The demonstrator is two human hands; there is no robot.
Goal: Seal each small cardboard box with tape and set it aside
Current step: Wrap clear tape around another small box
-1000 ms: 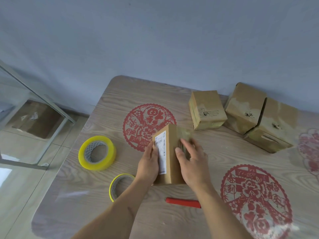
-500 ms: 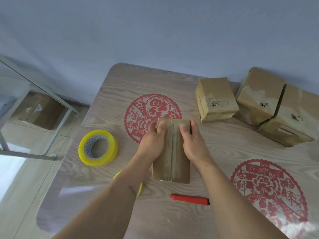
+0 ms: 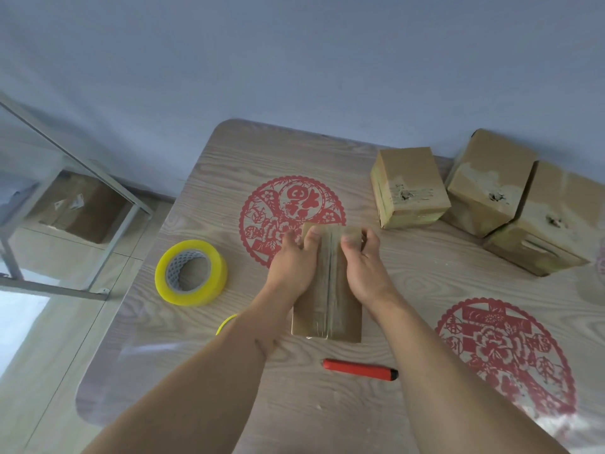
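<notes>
At frame centre, I am gripping one taped cardboard box (image 3: 328,290) lying on the table (image 3: 203,355), left hand (image 3: 292,262) and right hand (image 3: 365,262) clamping its sides, thumbs pressing on top. My left forearm is hiding most of a second tape roll (image 3: 226,322); one full tape roll (image 3: 191,272) is sitting left, three sealed boxes (image 3: 409,188) upper right.

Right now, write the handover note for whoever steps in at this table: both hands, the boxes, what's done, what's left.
Left hand and right hand grip the far end of the small brown cardboard box lying flat mid-table, thumbs on its taped seam.
Three brown cardboard boxes sit aside at the far right, tape showing on them.
The large yellow tape roll lies left of the hands; the red utility knife lies near the front edge.
Left: finish pressing the tape down, then set this box with the others.
</notes>
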